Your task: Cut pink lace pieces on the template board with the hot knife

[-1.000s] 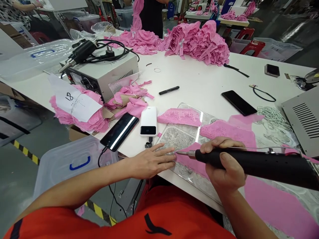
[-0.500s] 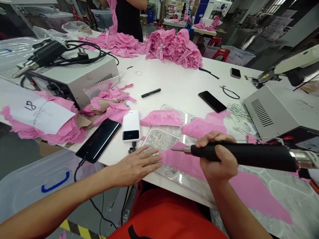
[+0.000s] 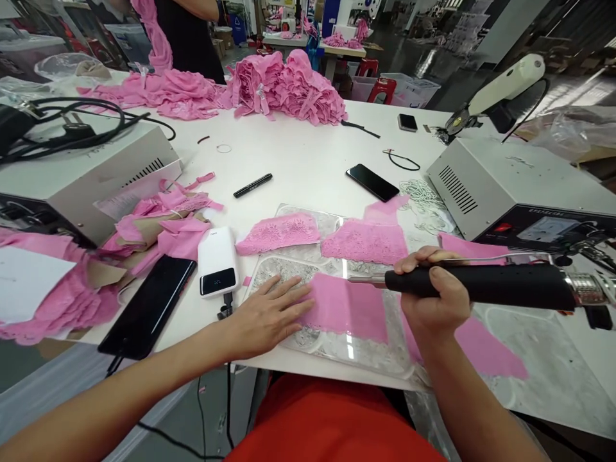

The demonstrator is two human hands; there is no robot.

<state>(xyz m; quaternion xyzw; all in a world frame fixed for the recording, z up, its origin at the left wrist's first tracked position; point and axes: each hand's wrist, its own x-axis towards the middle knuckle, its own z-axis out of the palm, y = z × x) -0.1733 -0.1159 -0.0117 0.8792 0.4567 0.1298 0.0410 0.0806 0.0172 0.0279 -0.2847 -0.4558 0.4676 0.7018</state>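
My right hand (image 3: 437, 295) is wrapped round a black hand-held ultrasonic welder (image 3: 500, 285). Its thin metal tip points left, over the upper part of a pink fabric piece (image 3: 349, 311); whether it touches the cloth, I cannot tell. That piece lies flat on a clear plastic board (image 3: 289, 266). My left hand (image 3: 264, 321) rests palm down with fingers spread, fingertips on the left edge of the fabric. Behind it on the board are two pink lace pieces, one on the left (image 3: 279, 232) and one on the right (image 3: 364, 240). More pink fabric (image 3: 491, 350) lies under my right forearm.
A white power bank (image 3: 217, 256) and a black phone (image 3: 149, 308) are left of the board. Control boxes stand at left (image 3: 91, 173) and right (image 3: 529, 192). Farther back are a pen (image 3: 253, 185), another phone (image 3: 372, 182) and a pink fabric heap (image 3: 289, 86). A person (image 3: 187, 38) stands beyond.
The view has turned right, so the table things appear farther left. My left hand stays flat on the fabric edge, and my right hand keeps hold of the welder over the same pink piece.
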